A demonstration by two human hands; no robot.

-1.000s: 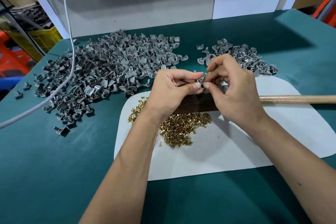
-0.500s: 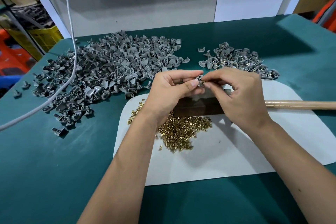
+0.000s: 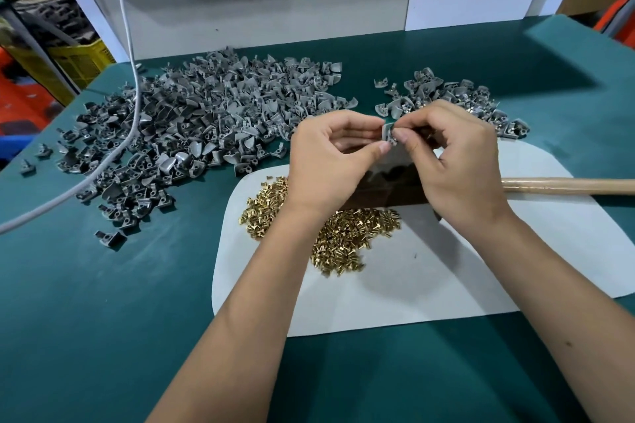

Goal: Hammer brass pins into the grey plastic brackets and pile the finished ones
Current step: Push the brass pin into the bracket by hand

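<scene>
A yellow slatted plastic crate (image 3: 80, 62) stands off the far-left corner of the dark green work table (image 3: 103, 302); its contents cannot be made out. Behind it, dark grey parts (image 3: 51, 15) lie heaped on a blurred shelf.

On the table lies a white rounded-corner mat (image 3: 429, 285), the landmark here. On the mat's left half sits a loose heap of small brass pins (image 3: 347, 233). Beyond the mat's far-left corner spreads a large pile of grey plastic brackets (image 3: 192, 127), with a few strays off its left edge. Beyond the mat's far-right corner lies a smaller pile of grey brackets with brass glinting among them (image 3: 460, 96). A dark brown block (image 3: 388, 192) rests across the mat's far part, mostly hidden by the hands, and a pale wooden handle (image 3: 567, 185) runs from it off the mat's right edge. A grey cable (image 3: 134, 96) hangs down over the large pile and trails off to the left. A white partition (image 3: 275, 3) backs the table.

Above the mat's far edge, the left hand (image 3: 330, 161) pinches a single grey plastic bracket (image 3: 387, 132) between thumb and forefinger. The right hand (image 3: 453, 161) meets it from the right, thumb and forefinger tips closed on the bracket's right side; whether they hold a pin there is too small to tell.
</scene>
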